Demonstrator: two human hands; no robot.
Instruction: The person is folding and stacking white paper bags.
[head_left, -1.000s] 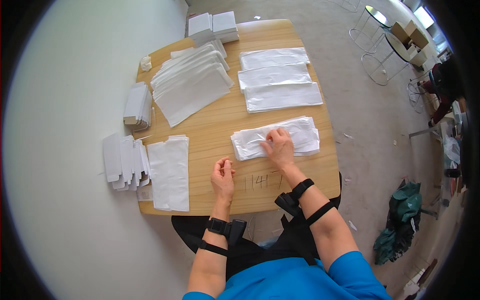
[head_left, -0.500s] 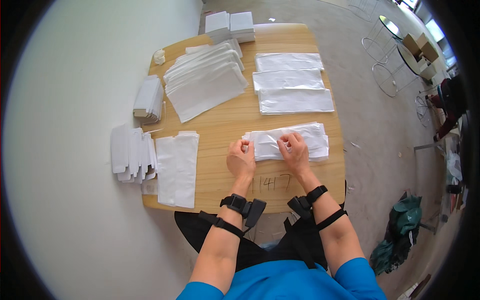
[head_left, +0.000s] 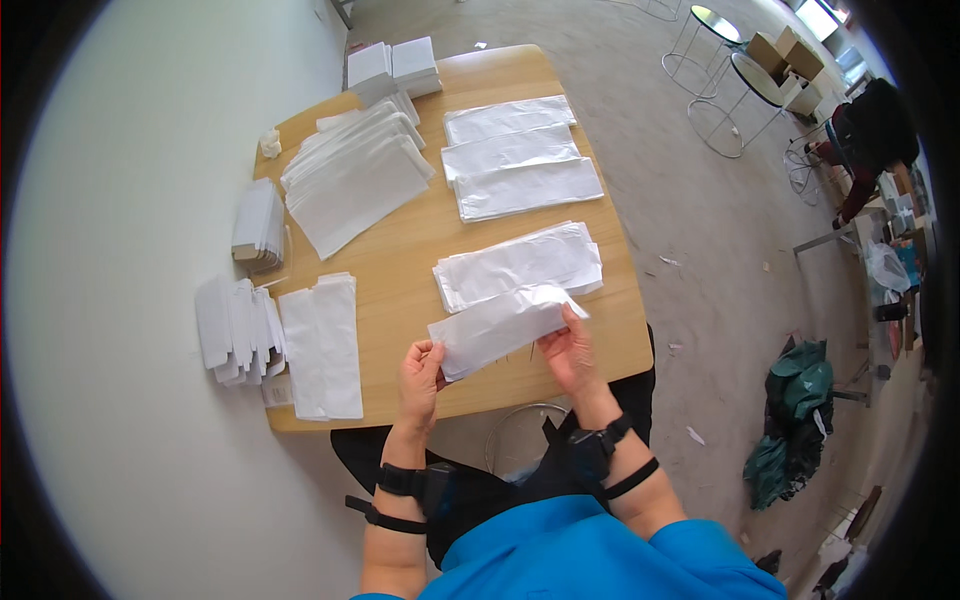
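Observation:
A flat white strip, like a folded sheet or bag point(head_left: 500, 332), is held tilted over the near edge of the table. My left hand point(head_left: 420, 382) pinches its left end. My right hand point(head_left: 572, 355) grips the other end, where the strip's corner curls up shiny. Just beyond it lies a stack of similar white strips point(head_left: 520, 262), partly covered by the held one. Farther back, several more strips point(head_left: 530, 188) overlap in rows. Whether they are paper or thin plastic, I cannot tell.
Fanned larger white sheets point(head_left: 355, 190) spread over the table's far left. White boxes point(head_left: 415, 62) stand at the back, flat white cartons point(head_left: 240, 325) at the left edge. Another white stack point(head_left: 322, 345) lies nearer. A wall borders the left; a person point(head_left: 870, 125) bends at far right.
The top strip has come off the stack and toward me, now between both hands. My hands have drawn nearer to my body, and the view has shifted right.

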